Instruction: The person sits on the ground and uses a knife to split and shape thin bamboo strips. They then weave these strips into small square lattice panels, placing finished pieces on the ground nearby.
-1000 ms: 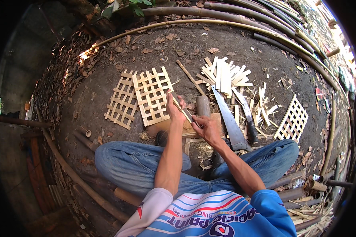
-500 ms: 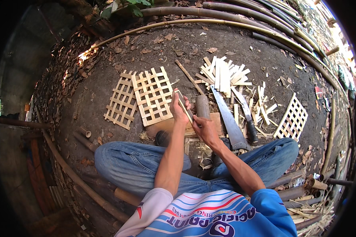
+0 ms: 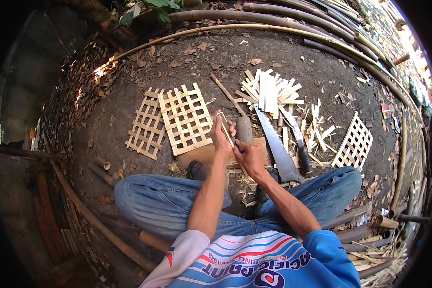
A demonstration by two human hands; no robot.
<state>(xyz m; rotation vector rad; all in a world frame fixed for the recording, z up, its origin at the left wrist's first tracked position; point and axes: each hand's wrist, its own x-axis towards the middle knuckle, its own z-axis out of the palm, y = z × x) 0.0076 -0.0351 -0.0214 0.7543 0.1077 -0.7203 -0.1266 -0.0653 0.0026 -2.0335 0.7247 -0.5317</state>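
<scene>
My left hand (image 3: 220,136) is wrapped around narrow pale bamboo strips (image 3: 228,136), which slant up and away between my palm and fingers. My right hand (image 3: 249,156) pinches their lower end, its fingers bent close together. How many strips lie in my grip cannot be made out. Just beyond my right hand stands a short round wooden block (image 3: 244,129), on a flat brown board (image 3: 197,157). To the left, two woven bamboo lattice panels overlap on the ground, the nearer lattice panel (image 3: 186,120) lying over the farther lattice panel (image 3: 146,126).
A handsaw (image 3: 277,144) and a black-handled long knife (image 3: 303,156) lie right of the block. Beyond them is a pile of cut bamboo slats (image 3: 270,93), with scattered offcuts (image 3: 316,129) alongside. Another lattice panel (image 3: 354,143) lies far right. Long bamboo poles (image 3: 293,21) border the far side.
Both hands keep their grip and stay nearly in place. The strips have turned slightly, so their broad dark face shows less. The tools and panels have not moved.
</scene>
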